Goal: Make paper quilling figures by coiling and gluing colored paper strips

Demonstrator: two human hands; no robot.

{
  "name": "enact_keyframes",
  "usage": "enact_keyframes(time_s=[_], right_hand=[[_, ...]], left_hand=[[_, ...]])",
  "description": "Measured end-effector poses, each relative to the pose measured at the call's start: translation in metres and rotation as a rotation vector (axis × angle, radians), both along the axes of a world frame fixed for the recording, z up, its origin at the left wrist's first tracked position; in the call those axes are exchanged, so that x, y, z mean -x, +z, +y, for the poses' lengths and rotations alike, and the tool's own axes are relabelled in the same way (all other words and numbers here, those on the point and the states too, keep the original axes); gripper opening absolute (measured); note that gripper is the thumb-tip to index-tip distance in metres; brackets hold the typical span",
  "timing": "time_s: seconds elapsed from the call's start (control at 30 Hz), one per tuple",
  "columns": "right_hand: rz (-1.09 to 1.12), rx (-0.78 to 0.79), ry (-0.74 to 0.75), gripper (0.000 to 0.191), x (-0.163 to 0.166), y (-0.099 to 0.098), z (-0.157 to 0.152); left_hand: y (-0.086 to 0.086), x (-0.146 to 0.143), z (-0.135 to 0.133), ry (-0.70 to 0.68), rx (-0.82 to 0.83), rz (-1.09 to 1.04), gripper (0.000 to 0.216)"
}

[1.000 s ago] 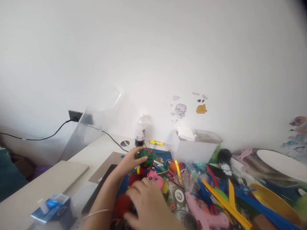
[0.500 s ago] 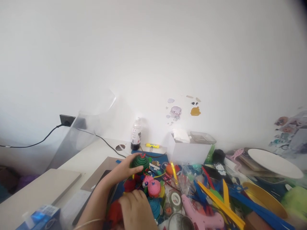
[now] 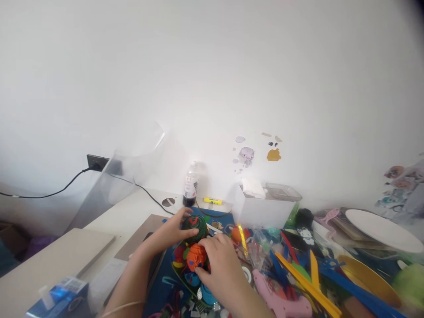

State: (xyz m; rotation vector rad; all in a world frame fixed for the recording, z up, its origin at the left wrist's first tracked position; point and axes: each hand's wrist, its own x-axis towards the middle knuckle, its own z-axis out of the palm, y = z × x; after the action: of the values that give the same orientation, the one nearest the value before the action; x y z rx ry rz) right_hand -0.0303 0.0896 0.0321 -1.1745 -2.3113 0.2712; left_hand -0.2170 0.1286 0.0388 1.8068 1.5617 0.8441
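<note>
My left hand is curled round a dark green round woven craft piece with a red mark on top, at the far end of a row of coloured pieces. My right hand grips an orange ribbed craft piece just below the green one. Red, yellow and blue pieces sit beside and under it on a blue mat. A thin band circles my left wrist.
A pink glue gun, yellow and blue strips and a tape roll lie to the right. A white box, a bottle and a yellow glue stick stand by the wall. A blue carton lies bottom left.
My right hand has moved up from the lower pieces and now holds an orange piece against the green one. The pink piece is no longer in sight. The camera shifted slightly.
</note>
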Motion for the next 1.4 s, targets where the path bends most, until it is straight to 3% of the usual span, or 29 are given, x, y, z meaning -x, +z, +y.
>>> enact_keyframes(time_s=[0.17, 0.3, 0.47, 0.6, 0.67, 0.73, 0.87, 1.0, 1.13, 1.27, 1.4], right_hand=[[-0.079, -0.01, 0.011, 0.033, -0.008, 0.0, 0.0], [-0.112, -0.007, 0.043, 0.036, -0.013, -0.002, 0.001], [-0.108, 0.018, 0.028, 0.047, -0.012, -0.003, -0.005], [-0.013, -0.011, 0.014, 0.053, -0.028, 0.009, -0.003], [0.053, -0.042, -0.042, 0.044, -0.044, 0.016, 0.007], [0.122, -0.075, -0.193, 0.034, -0.062, 0.018, 0.022], [-0.01, -0.014, -0.218, 0.029, -0.082, 0.002, 0.053], [-0.299, -0.1, -0.227, 0.033, -0.079, -0.022, 0.072], [-0.353, -0.133, -0.285, 0.024, -0.075, -0.037, 0.082], [-0.374, -0.152, -0.339, 0.018, -0.079, -0.041, 0.086], [-0.364, -0.182, -0.334, 0.017, -0.084, -0.032, 0.084]], left_hand=[[0.003, 0.001, -0.005, -0.042, 0.016, 0.036, 0.063], [0.01, -0.002, -0.011, -0.059, 0.047, 0.06, 0.08], [0.018, -0.005, -0.014, -0.104, 0.052, 0.165, 0.072], [0.018, -0.004, -0.013, -0.121, 0.058, 0.209, 0.072], [0.018, -0.004, -0.012, -0.125, 0.056, 0.22, 0.071], [0.018, -0.006, -0.011, -0.127, 0.049, 0.231, 0.069], [0.019, -0.011, -0.01, -0.137, 0.059, 0.242, 0.065], [0.019, -0.013, -0.011, -0.13, 0.04, 0.26, 0.065], [0.021, -0.014, -0.014, -0.139, 0.04, 0.259, 0.065], [0.022, -0.016, -0.014, -0.158, 0.068, 0.275, 0.068], [0.022, -0.015, -0.013, -0.12, 0.079, 0.248, 0.063]])
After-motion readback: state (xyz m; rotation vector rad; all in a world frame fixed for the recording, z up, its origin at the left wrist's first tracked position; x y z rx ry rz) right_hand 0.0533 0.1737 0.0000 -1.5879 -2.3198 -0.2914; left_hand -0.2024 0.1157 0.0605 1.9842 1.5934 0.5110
